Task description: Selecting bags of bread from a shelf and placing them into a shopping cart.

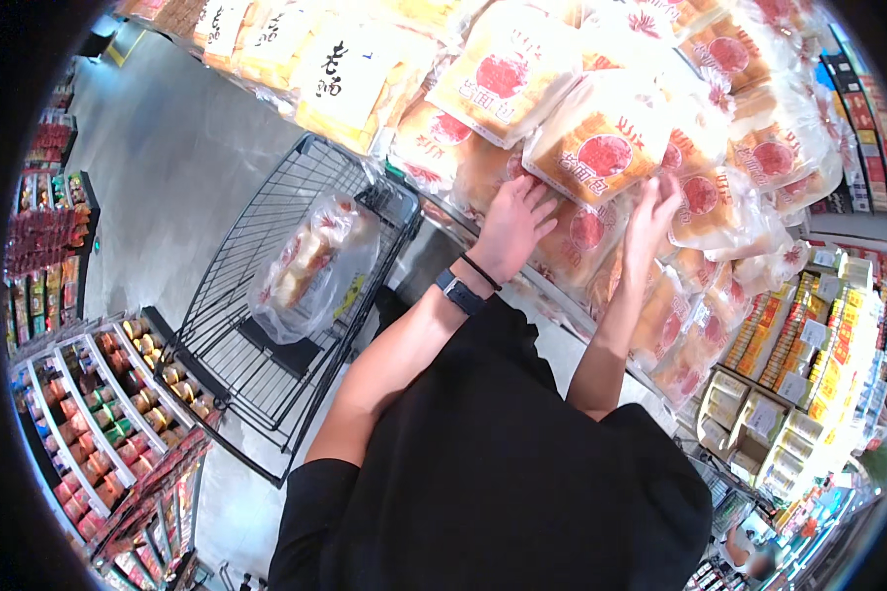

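A clear bag of bread (pixel 601 138) with a red round print lies tilted on top of a heap of similar bread bags. At its lower left is my left hand (pixel 512 227), fingers spread and reaching to the bag's near edge. My right hand (pixel 650 212) stands at the bag's lower right corner with its fingers stretched up. Both hands look open; whether the fingertips press on the plastic, I cannot tell. Under and around them lie more bagged loaves (pixel 586 229). A dark watch and a black band are on my left wrist.
To my left stands a shopping cart (pixel 237 256) with a bagged loaf (pixel 306 261) in it. Yellow-wrapped bread packs (pixel 350 84) with white labels lie at the far left of the display. Shelves of cups (pixel 99 424) are at lower left, boxed goods (pixel 788 335) at right.
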`<state>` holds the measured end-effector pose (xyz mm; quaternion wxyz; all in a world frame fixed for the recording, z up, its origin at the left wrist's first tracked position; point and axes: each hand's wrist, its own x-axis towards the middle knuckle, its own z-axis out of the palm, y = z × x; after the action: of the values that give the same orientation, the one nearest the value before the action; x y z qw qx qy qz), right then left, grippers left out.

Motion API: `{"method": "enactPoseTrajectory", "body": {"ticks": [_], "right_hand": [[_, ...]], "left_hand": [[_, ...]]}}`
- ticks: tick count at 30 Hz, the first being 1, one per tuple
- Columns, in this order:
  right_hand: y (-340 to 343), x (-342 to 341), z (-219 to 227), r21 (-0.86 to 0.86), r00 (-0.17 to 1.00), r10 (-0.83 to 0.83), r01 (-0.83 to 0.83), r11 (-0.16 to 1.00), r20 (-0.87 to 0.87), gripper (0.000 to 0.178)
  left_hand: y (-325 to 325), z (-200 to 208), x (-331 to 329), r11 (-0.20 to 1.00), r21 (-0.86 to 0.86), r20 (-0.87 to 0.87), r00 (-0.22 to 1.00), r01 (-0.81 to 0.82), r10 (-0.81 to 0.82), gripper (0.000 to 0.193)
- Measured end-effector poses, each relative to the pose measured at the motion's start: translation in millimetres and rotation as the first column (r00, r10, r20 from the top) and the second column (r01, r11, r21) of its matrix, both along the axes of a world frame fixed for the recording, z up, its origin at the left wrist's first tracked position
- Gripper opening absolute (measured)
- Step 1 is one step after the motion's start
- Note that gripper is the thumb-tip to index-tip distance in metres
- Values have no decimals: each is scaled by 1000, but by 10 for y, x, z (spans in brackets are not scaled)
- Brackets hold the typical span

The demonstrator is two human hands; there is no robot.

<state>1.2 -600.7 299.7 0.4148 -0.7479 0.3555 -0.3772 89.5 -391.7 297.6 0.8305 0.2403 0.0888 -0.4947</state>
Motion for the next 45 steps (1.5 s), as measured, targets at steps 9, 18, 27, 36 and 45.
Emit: {"method": "enactPoseTrajectory", "body": {"ticks": [9, 18, 27, 36, 45], "right_hand": [[789, -135, 174, -21, 998, 59, -59, 998, 26, 31], [2433, 474, 12, -153, 721, 651, -689, 708, -236, 8], [4332, 1592, -1720, 136, 145, 935, -971, 198, -323, 26], [4950, 2250, -2824, 87, 59, 365, -924, 371, -929, 75], [4663, 2560, -3207, 76, 56, 257, -876, 477, -965, 53]], "left_hand": [[622, -141, -83, 995, -91, -140, 989, 39, -52, 56], [2801, -561, -69, 901, -175, -215, 908, -397, 358, 50], [4389, -887, -668, 576, -69, -300, 568, -814, 767, 46], [4937, -1254, -1326, 465, 98, -375, 401, -880, 836, 47], [5133, -1206, -1251, 419, 75, -352, 369, -905, 860, 44]]}}
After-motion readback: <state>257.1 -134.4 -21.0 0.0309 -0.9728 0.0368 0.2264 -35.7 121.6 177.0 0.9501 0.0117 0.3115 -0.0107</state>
